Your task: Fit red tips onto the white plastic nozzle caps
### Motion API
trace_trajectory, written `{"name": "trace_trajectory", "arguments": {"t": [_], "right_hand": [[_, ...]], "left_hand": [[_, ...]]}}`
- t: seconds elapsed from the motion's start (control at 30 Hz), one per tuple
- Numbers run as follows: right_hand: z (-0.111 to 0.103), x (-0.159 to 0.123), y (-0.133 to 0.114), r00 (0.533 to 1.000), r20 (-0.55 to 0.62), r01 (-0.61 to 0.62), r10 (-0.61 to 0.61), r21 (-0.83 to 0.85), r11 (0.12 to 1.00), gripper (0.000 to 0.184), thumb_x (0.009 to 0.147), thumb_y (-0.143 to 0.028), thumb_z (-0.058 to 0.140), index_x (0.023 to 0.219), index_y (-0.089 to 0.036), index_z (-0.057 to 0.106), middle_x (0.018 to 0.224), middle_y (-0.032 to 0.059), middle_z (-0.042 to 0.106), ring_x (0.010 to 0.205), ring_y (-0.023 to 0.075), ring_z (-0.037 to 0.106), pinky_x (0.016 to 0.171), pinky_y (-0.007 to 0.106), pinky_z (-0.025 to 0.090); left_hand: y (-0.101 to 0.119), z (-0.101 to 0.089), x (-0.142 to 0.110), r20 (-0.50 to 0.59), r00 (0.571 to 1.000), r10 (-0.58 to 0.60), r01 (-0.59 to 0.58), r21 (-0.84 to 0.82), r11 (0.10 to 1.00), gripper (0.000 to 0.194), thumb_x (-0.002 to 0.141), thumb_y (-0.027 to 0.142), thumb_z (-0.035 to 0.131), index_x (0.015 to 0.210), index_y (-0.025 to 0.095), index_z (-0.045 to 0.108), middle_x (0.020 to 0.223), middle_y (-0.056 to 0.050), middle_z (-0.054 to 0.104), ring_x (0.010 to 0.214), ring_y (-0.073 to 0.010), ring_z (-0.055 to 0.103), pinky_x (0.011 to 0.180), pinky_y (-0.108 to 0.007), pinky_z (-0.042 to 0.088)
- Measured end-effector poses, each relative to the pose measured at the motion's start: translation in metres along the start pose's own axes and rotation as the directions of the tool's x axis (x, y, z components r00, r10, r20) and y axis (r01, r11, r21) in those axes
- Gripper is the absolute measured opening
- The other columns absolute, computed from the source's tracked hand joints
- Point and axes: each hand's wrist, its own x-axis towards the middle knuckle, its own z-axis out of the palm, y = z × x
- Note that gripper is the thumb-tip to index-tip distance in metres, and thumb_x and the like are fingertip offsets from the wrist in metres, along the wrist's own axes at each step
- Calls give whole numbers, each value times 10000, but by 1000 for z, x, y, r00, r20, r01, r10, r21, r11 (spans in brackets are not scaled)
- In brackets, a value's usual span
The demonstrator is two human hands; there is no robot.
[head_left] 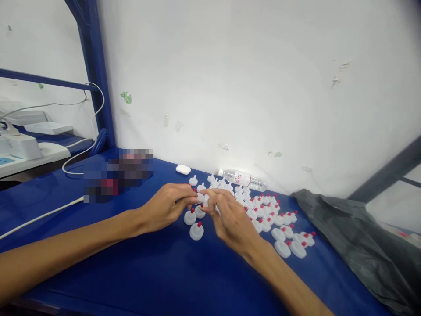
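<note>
Blue desk (148, 272) lies nearest; my left grip (169, 205) and right grip (232, 217) both pinch a translucent white piece (206, 201), where light, steady fingers should keep it straight.

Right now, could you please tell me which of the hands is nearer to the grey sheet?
Right. The right hand is left of the sheet, with white pieces between; the left hand is farther left.
</note>
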Motion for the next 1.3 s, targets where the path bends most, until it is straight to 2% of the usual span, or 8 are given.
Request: {"name": "trace_trajectory", "arguments": {"t": [0.13, 0.3, 0.53, 0.67, 0.8, 0.97, 1.03, 1.3], "right_hand": [[0, 0, -2, 998, -14, 52, -53, -75, 996, 462, 1087, 55, 500, 1209, -329, 726, 1266, 89, 864, 1291, 297, 822, 1072, 475, 770], [-2, 2, -8, 989, 14, 145, -145, -205, 968, 443, 1135, 16, 497, 1122, -327, 778, 1109, 78, 870, 1283, 304, 838, 1055, 461, 766], [-3, 5, -15, 981, 53, 192, -185, -305, 933, 388, 1125, 14, 528, 1066, -274, 781, 1301, 134, 876, 1210, 316, 841, 1053, 474, 749], [-7, 9, -11, 981, 164, 152, -101, -332, 931, 453, 1071, 43, 502, 1213, -288, 777, 1365, 116, 865, 1192, 287, 822, 1058, 463, 729], [-10, 7, 6, 978, 211, 79, 6, -395, 915, 534, 956, 105, 513, 1289, -242, 744, 1399, 135, 833, 1261, 315, 797, 1039, 480, 700], [-9, -4, 32, 962, 248, 14, 115, -463, 886, 243, 1130, -56, 628, 1260, -208, 768, 1300, 138, 845, 1031, 303, 823, 929, 473, 675], [-8, -7, 38, 951, 270, -3, 149, -474, 880, 168, 1193, -164, 639, 1252, -205, 791, 1264, 118, 867, 1026, 298, 838, 969, 481, 665], [-3, -10, 35, 903, 355, -45, 242, -483, 874, 393, 1257, -250, 485, 1504, -212, 788, 1502, 122, 856, 1359, 328, 815, 1251, 584, 573]], "left_hand": [[5, -1, 0, 10, 999, -43, 43, -69, 997, 444, 1224, 370, 536, 831, 234, 692, 729, 11, 690, 671, -176, 625, 715, -316, 516], [5, 2, -1, 42, 993, -114, 119, -144, 982, 478, 1199, 442, 556, 773, 249, 656, 674, 11, 671, 600, -175, 581, 612, -322, 480], [7, -3, 1, 121, 977, -175, 194, -176, 965, 522, 1192, 518, 535, 767, 240, 659, 648, 28, 636, 558, -158, 543, 563, -302, 474], [2, -10, 10, 146, 970, -197, 209, -73, 975, 591, 1174, 622, 552, 762, 233, 721, 684, 9, 709, 614, -173, 600, 622, -309, 509], [-15, -12, 12, 22, 965, -260, 256, 107, 961, 535, 1182, 589, 469, 888, 262, 776, 879, -29, 811, 798, -242, 716, 842, -391, 603], [-46, -12, 4, -138, 927, -349, 375, 315, 872, 293, 1103, 380, 560, 1167, 284, 830, 1239, -119, 830, 1242, -401, 709, 1074, -569, 608], [-55, -12, 1, -142, 909, -391, 415, 357, 837, 272, 1065, 352, 612, 1209, 285, 833, 1297, -126, 812, 1254, -407, 718, 1076, -577, 625], [-67, -5, -3, -97, 860, -500, 492, 417, 764, 326, 997, 551, 742, 1192, 296, 803, 1088, -77, 777, 968, -342, 771, 892, -474, 642]]}}
